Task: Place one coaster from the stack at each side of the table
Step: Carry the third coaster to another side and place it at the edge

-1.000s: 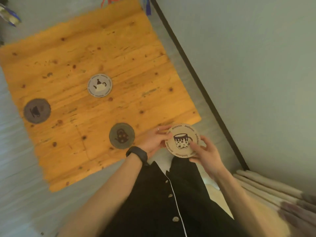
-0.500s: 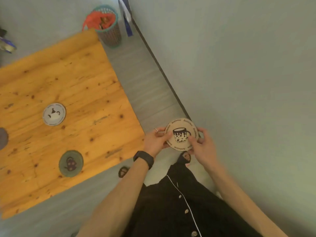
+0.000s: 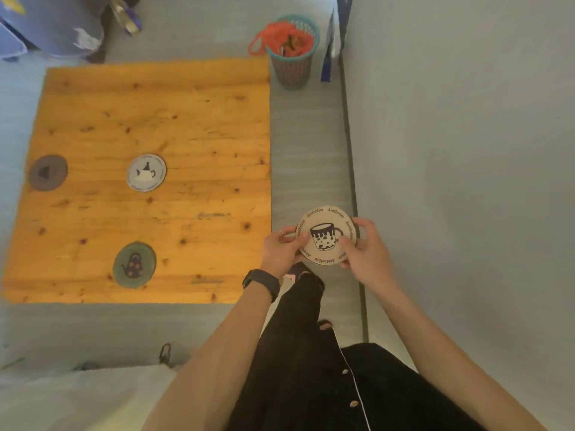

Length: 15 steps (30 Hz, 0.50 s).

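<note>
Left hand (image 3: pixel 280 251): fingers curled, pinching round coaster (image 3: pixel 326 234) at left rim; ring on finger, dark band on wrist. Right hand (image 3: pixel 365 248): thumb on top, gripping right rim. Both forearms bare, extended forward.

Home: low wooden table (image 3: pixel 186 119), wastebasket (image 3: pixel 292 70), bedding (image 3: pixel 93 396).

A teal mesh basket (image 3: pixel 293 62) holding an orange-red bag (image 3: pixel 281 38) stands on the grey floor (image 3: pixel 306 150) near the pale wall (image 3: pixel 466 150); a blurred blue object (image 3: pixel 53 24) lies far left
</note>
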Each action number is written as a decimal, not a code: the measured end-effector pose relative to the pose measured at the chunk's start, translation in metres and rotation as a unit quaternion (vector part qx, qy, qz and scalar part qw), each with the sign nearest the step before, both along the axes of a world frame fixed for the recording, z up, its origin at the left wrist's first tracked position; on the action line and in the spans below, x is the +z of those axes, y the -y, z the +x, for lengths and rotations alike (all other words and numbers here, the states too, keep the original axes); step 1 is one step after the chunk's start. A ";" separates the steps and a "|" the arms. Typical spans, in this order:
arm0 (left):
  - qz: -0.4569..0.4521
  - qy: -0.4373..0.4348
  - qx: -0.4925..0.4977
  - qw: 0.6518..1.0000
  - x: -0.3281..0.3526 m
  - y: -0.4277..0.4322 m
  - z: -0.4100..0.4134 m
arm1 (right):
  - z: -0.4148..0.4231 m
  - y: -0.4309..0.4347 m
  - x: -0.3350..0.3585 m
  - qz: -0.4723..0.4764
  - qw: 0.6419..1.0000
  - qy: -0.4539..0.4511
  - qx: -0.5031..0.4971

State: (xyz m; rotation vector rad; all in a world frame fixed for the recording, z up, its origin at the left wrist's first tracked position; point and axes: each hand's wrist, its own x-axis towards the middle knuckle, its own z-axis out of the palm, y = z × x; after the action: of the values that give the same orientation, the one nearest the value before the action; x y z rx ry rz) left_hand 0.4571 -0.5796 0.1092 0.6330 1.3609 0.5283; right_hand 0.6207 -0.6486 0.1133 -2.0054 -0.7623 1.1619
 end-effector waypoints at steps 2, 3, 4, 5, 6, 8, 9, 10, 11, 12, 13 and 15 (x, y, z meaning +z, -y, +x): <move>-0.009 0.008 0.052 0.999 -0.007 -0.024 -0.004 | 0.001 -0.039 -0.005 -0.005 0.999 0.007 0.047; -0.014 0.008 0.076 0.997 -0.009 -0.035 -0.007 | 0.001 -0.058 -0.007 -0.009 0.997 0.012 0.073; -0.015 0.004 0.096 0.995 -0.009 -0.046 -0.009 | -0.001 -0.077 -0.008 -0.012 0.995 0.016 0.102; -0.019 -0.004 0.116 0.993 -0.009 -0.057 -0.012 | -0.004 -0.096 -0.008 -0.015 0.991 0.025 0.134; -0.023 -0.013 0.135 0.990 -0.011 -0.065 -0.017 | -0.008 -0.112 -0.008 -0.021 0.986 0.034 0.164; -0.030 -0.027 0.171 0.984 -0.016 -0.081 -0.029 | -0.015 -0.145 -0.007 -0.023 0.973 0.062 0.221; -0.027 -0.029 0.181 0.983 -0.015 -0.090 -0.034 | -0.019 -0.164 -0.007 -0.025 0.965 0.069 0.251; -0.028 -0.028 0.196 0.980 -0.015 -0.098 -0.040 | -0.023 -0.182 -0.008 -0.030 0.956 0.071 0.282; -0.033 -0.029 0.216 0.975 -0.016 -0.104 -0.047 | -0.028 -0.197 -0.008 -0.033 0.945 0.077 0.315; -0.036 -0.029 0.239 0.970 -0.016 -0.108 -0.053 | -0.035 -0.212 -0.008 -0.032 0.933 0.082 0.350; -0.041 -0.028 0.261 0.964 -0.017 -0.114 -0.059 | -0.042 -0.227 -0.009 -0.028 0.919 0.091 0.383; -0.051 -0.029 0.297 0.953 -0.017 -0.124 -0.070 | -0.053 -0.257 -0.016 -0.022 0.893 0.107 0.437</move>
State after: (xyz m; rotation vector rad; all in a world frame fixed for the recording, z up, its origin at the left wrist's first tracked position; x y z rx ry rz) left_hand 0.3871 -0.4557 0.0924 0.1423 1.6246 0.9170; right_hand 0.5672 -0.3918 0.0975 -1.8614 -1.8906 1.4301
